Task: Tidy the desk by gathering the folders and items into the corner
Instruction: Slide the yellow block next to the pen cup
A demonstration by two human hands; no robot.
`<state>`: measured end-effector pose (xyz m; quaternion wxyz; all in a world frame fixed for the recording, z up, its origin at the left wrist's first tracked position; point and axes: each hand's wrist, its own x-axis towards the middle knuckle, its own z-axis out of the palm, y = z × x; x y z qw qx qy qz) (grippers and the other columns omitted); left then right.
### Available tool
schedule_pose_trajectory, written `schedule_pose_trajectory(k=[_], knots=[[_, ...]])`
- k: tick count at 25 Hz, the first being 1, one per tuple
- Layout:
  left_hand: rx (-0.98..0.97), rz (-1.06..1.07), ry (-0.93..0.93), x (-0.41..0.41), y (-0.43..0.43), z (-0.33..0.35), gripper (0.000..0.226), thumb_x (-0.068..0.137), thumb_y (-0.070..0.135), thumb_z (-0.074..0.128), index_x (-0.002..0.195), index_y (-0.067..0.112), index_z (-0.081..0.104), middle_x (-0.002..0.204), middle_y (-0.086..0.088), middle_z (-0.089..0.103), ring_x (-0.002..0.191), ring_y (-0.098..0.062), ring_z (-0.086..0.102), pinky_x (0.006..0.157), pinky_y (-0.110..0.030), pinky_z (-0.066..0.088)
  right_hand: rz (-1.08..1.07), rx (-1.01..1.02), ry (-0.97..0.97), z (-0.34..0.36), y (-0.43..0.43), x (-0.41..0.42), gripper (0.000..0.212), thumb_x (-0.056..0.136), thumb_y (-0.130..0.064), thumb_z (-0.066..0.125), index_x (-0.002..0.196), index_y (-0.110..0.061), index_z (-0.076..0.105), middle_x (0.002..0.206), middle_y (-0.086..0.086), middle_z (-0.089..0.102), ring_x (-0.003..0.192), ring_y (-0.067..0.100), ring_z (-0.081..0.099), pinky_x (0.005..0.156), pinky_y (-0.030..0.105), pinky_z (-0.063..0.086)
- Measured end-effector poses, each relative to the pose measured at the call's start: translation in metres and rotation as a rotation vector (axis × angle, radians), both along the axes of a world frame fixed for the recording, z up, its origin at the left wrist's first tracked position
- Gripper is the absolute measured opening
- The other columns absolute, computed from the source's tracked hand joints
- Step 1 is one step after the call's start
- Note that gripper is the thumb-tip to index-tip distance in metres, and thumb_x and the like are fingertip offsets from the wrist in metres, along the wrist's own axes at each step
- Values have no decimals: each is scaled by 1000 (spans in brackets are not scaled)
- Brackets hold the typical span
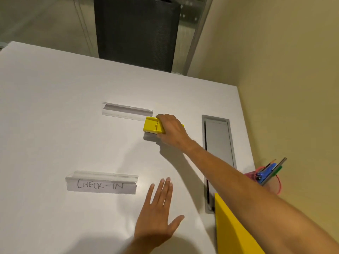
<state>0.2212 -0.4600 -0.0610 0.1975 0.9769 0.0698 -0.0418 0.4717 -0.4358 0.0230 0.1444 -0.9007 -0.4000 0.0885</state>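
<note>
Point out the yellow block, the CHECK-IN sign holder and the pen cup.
yellow block (153,125), head view, on its bare top face left of the right hand.
CHECK-IN sign holder (100,186), head view, on the handwritten paper front.
pen cup (251,176), head view, on its pink wall below the pens.

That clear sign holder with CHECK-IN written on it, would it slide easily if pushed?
Probably: the CHECK-IN holder looks like thin clear plastic, likely light, lying on the smooth white desk. It lies low and flat, so tipping seems unlikely. Its glossy surface may be slippery to pinch.

white desk (55,107) – two sign holders (101,183), yellow block (151,125).
</note>
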Motion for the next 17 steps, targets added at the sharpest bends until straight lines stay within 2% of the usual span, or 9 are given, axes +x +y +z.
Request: schedule_pose_trajectory(k=[3, 6, 10, 17], knots=[[66, -33, 18, -5, -7, -11, 93, 92, 75, 32, 159, 13, 14, 170, -2, 5, 156, -22, 9, 121, -50, 16, -91, -75, -29, 14, -69, 19, 60, 72, -12, 70, 128, -12, 47, 118, 12, 58, 106, 32, 53, 86, 41, 45], [43, -56, 43, -3, -7, -10, 94, 91, 73, 38, 157, 9, 19, 169, -6, 10, 156, -23, 13, 120, -53, 25, -178, -178, -75, 26, -129, 27, 54, 71, -8, 67, 121, -8, 49, 108, 14, 59, 97, 33, 56, 77, 40, 46], [60, -58, -1, -3, -8, -15, 96, 87, 69, 49, 154, 3, 29, 167, -10, 18, 154, -26, 21, 118, -55, 30, -285, -356, -36, 30, -185, 30, 53, 69, -5, 70, 117, -7, 47, 109, 16, 58, 97, 33, 58, 69, 35, 40], [117, -62, -56, -1, -11, -22, 98, 84, 68, 53, 153, 2, 31, 166, -10, 21, 153, -26, 25, 118, -56, 31, -353, -519, -57, 12, -212, 26, 61, 75, -12, 74, 126, -8, 41, 119, 17, 56, 108, 33, 56, 89, 39, 44]])
